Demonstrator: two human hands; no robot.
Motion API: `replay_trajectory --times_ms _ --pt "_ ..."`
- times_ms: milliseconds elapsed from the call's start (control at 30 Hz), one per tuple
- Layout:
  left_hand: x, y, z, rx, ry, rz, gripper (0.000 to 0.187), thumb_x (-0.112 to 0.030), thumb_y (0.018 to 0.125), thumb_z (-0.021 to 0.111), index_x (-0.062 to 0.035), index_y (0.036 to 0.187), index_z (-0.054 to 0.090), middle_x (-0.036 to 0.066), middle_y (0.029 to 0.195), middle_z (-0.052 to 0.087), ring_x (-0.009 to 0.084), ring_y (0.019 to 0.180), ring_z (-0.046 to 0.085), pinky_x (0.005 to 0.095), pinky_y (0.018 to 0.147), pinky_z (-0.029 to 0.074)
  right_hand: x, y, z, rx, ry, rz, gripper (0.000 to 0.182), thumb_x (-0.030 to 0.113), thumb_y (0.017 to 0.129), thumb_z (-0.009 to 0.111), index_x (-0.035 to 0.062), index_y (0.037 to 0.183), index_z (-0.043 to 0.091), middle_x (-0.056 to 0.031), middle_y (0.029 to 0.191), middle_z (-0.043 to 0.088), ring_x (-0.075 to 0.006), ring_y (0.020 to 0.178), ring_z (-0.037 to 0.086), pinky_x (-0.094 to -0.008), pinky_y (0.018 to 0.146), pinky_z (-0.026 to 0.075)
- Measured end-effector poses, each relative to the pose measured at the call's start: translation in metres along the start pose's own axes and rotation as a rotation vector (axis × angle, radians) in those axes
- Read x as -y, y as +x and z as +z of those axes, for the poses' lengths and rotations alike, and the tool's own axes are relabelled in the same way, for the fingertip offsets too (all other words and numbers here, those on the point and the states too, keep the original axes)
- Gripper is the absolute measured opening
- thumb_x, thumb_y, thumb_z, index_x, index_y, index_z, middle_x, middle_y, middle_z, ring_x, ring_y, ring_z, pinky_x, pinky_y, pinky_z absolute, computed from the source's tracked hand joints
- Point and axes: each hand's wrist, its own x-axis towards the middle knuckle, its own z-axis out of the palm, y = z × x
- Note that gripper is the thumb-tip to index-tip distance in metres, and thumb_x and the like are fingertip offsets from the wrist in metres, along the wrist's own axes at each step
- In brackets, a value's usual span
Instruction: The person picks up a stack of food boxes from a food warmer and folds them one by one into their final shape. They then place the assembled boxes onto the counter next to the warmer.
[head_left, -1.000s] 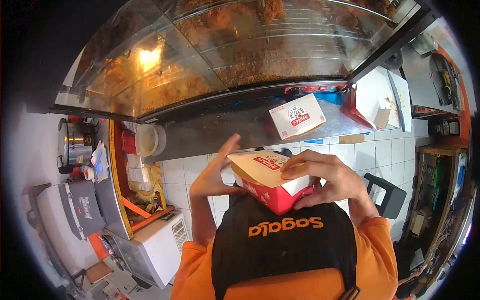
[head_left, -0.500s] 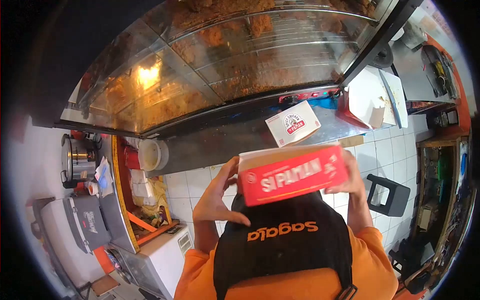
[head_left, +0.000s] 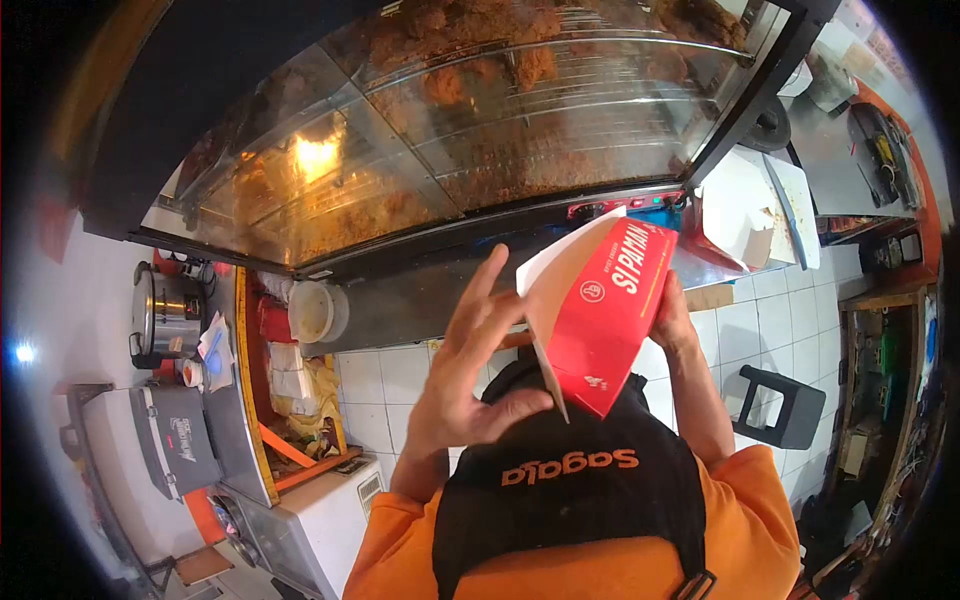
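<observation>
A red and white cardboard food box (head_left: 605,310) printed "SI PAMAN" is held up in front of my black apron, tilted, its lettering running up to the right. My right hand (head_left: 672,315) grips it along its right side, the fingers partly hidden behind the card. My left hand (head_left: 470,370) has its fingers spread at the box's left side, with the thumb right at the edge of a white flap. Beyond the box stands a glass display case (head_left: 440,185) with pieces of fried chicken (head_left: 535,68) on its racks.
A steel counter (head_left: 410,300) runs below the case. At right, a knife (head_left: 785,205) lies on a white board beside an open red and white box (head_left: 728,225). A white tub (head_left: 318,312) and a metal pot (head_left: 168,312) stand left. A black stool (head_left: 782,407) is on the tiled floor.
The red box has turned from nearly level to steeply tilted and moved up. It now covers the white carton on the counter. My left hand has risen with its fingers spreading.
</observation>
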Motion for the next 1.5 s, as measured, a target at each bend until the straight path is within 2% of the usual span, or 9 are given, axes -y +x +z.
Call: replay_trajectory --times_ms 33,67,200,367,500,567,733,900,1500 --pt "-0.001 0.004 -0.005 0.028 0.146 0.074 0.083 -0.031 0.077 0.092 -0.0065 0.146 0.054 0.028 0.164 0.027 0.0400 0.138 0.051 0.0469 0.104 0.052 -0.001 0.001 0.001 0.039 0.014 0.041 0.082 0.063 0.095 0.062 -0.0034 0.141 0.050 -0.0139 0.132 0.065 -0.0208 0.120 0.065 -0.0384 0.102 0.053" --pt "-0.004 0.008 -0.004 -0.034 0.241 0.102 0.047 -0.027 0.078 0.091 -0.0049 0.115 0.071 0.030 0.161 0.031 0.0403 0.134 0.055 0.0447 0.095 0.058 -0.003 -0.001 0.003 0.064 0.028 0.028 0.080 0.063 0.096 0.061 -0.0045 0.139 0.052 -0.0139 0.130 0.066 -0.0201 0.117 0.066 -0.0370 0.101 0.054" --pt "0.001 0.009 -0.003 -0.029 0.140 0.047 0.029 -0.006 0.080 0.087 -0.0033 0.094 0.062 0.025 0.143 0.049 0.0242 0.120 0.061 0.0287 0.080 0.061 -0.009 -0.005 0.012 0.068 -0.040 0.015 0.078 0.061 0.097 0.060 -0.0056 0.137 0.053 -0.0145 0.129 0.066 -0.0198 0.116 0.066 -0.0358 0.099 0.054" --pt "0.040 -0.004 -0.008 -0.151 -0.296 0.011 0.028 0.008 0.082 0.072 -0.0031 0.101 0.055 0.019 0.138 0.050 0.0183 0.122 0.057 0.0296 0.079 0.065 -0.023 -0.012 0.012 0.047 0.039 0.038 0.074 0.058 0.100 0.059 -0.0051 0.139 0.051 -0.0145 0.131 0.065 -0.0198 0.116 0.066 -0.0360 0.099 0.054" --pt "-0.004 0.009 0.002 -0.133 -0.188 -0.055 0.034 0.006 0.082 0.076 -0.0028 0.112 0.062 0.017 0.136 0.053 0.0271 0.128 0.057 0.0344 0.087 0.064 -0.023 -0.015 0.023 -0.109 0.042 0.039 0.069 0.054 0.104 0.053 -0.0045 0.139 0.050 -0.0144 0.132 0.063 -0.0201 0.116 0.066 -0.0362 0.097 0.055" --pt "-0.010 0.013 0.002 0.046 0.213 0.075 0.039 -0.005 0.078 0.086 -0.0042 0.112 0.067 0.016 0.133 0.056 0.0271 0.126 0.059 0.0335 0.086 0.063 -0.022 -0.015 0.022 -0.096 0.070 0.072 0.067 0.053 0.105 0.050 -0.0042 0.139 0.050 -0.0137 0.131 0.064 -0.0202 0.115 0.066 -0.0361 0.097 0.055" --pt "0.020 0.010 -0.012 0.027 0.232 0.156 0.039 -0.015 0.074 0.093 -0.0055 0.101 0.067 0.007 0.104 0.065 0.0173 0.094 0.066 0.0307 0.073 0.058 -0.023 -0.020 0.019 -0.061 0.044 0.087 0.067 0.054 0.105 0.050 -0.0040 0.140 0.050 -0.0139 0.131 0.064 -0.0206 0.116 0.066 -0.0365 0.098 0.055" --pt "0.023 0.006 -0.014 -0.028 -0.126 -0.134 0.032 0.000 0.076 0.085 -0.0073 0.084 0.054 0.002 0.085 0.053 0.0098 0.079 0.053 0.0261 0.067 0.042 -0.030 -0.021 0.016 -0.088 0.061 0.112 0.067 0.053 0.106 0.049 -0.0040 0.141 0.049 -0.0145 0.133 0.064 -0.0212 0.117 0.066 -0.0370 0.099 0.054" --pt "0.038 0.003 -0.008 -0.179 -0.078 -0.136 0.027 0.011 0.086 0.072 -0.0032 0.100 0.053 0.005 0.103 0.054 0.0095 0.096 0.059 0.0224 0.074 0.060 -0.034 -0.020 0.015 -0.069 -0.157 0.064 0.070 0.057 0.108 0.038 0.0004 0.149 0.040 -0.0152 0.142 0.056 -0.0233 0.127 0.059 -0.0400 0.105 0.051"
